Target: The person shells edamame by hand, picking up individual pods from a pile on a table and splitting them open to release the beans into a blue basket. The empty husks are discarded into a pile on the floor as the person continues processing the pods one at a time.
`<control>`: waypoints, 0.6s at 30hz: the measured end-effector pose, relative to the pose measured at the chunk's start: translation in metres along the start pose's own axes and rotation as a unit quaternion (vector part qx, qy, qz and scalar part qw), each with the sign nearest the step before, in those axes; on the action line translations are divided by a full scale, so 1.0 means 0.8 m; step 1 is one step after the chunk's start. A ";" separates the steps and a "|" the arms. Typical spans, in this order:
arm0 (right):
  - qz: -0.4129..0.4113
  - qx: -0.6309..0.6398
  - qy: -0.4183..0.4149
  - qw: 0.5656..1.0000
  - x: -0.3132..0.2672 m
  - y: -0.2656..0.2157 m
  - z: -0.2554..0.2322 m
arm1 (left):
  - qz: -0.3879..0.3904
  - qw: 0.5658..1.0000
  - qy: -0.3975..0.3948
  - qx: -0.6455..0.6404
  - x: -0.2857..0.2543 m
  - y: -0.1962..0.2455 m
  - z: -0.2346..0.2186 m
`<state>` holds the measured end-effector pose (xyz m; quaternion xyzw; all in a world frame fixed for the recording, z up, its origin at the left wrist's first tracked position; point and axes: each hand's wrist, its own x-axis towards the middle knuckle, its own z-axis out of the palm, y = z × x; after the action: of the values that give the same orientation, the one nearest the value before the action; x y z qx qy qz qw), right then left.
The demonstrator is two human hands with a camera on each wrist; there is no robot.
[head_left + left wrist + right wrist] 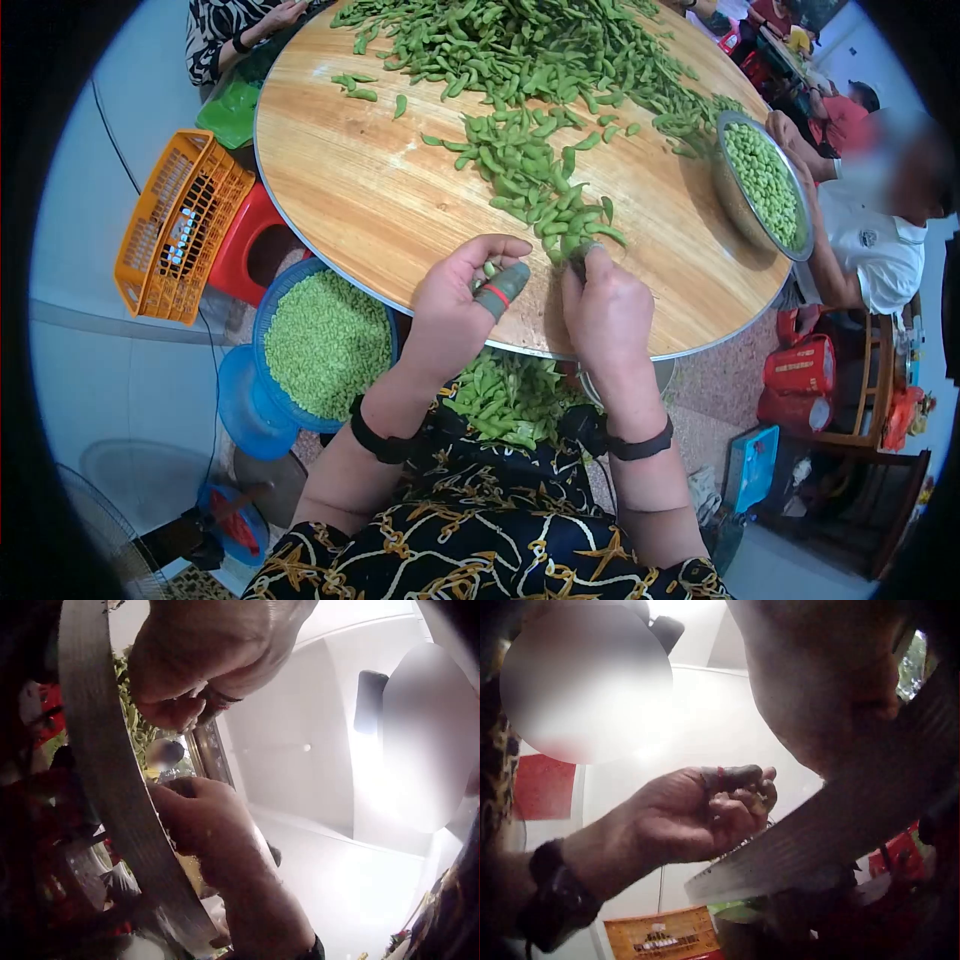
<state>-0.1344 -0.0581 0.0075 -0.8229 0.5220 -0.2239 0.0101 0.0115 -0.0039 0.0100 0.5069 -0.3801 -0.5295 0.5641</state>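
A big heap of green edamame pods (530,80) covers the round wooden table (370,200). At the table's near edge my left hand (490,272) pinches a small edamame pod between curled fingers and a thumb that wears a grey sleeve with a red band (500,288). The right wrist view shows the same left hand (742,795) curled round a pale bit of pod. My right hand (583,258) is just to its right, with fingers curled on a pod at the tip of the heap. The left wrist view has the right hand (202,817) against the table rim (105,772).
A blue basket of shelled beans (325,345) stands below the table on my left. Empty pods (510,395) lie in my lap. A metal bowl of beans (765,185) sits at the right rim, by a seated person. An orange crate (180,225) and a red stool (250,250) stand left.
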 end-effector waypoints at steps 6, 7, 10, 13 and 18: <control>-0.052 -0.033 -0.009 0.998 0.004 -0.004 0.000 | 0.078 0.989 0.023 0.125 0.009 0.001 0.007; -0.057 -0.043 -0.017 0.997 0.007 -0.002 0.002 | 0.074 0.991 0.014 0.108 0.011 -0.004 0.004; -0.062 -0.030 -0.027 0.997 0.009 0.004 0.001 | 0.069 0.994 -0.004 0.087 0.011 -0.003 0.000; -0.049 0.161 -0.034 0.985 0.012 0.014 -0.005 | 0.036 0.999 -0.008 -0.017 0.011 -0.006 0.005; 0.176 0.638 -0.243 0.709 0.005 0.014 -0.026 | 0.026 0.982 -0.085 -0.166 0.014 -0.013 0.010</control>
<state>-0.1505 -0.0619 0.0247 -0.5403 0.3696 -0.2896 0.6983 0.0034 -0.0152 0.0002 0.3492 -0.3467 -0.6114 0.6197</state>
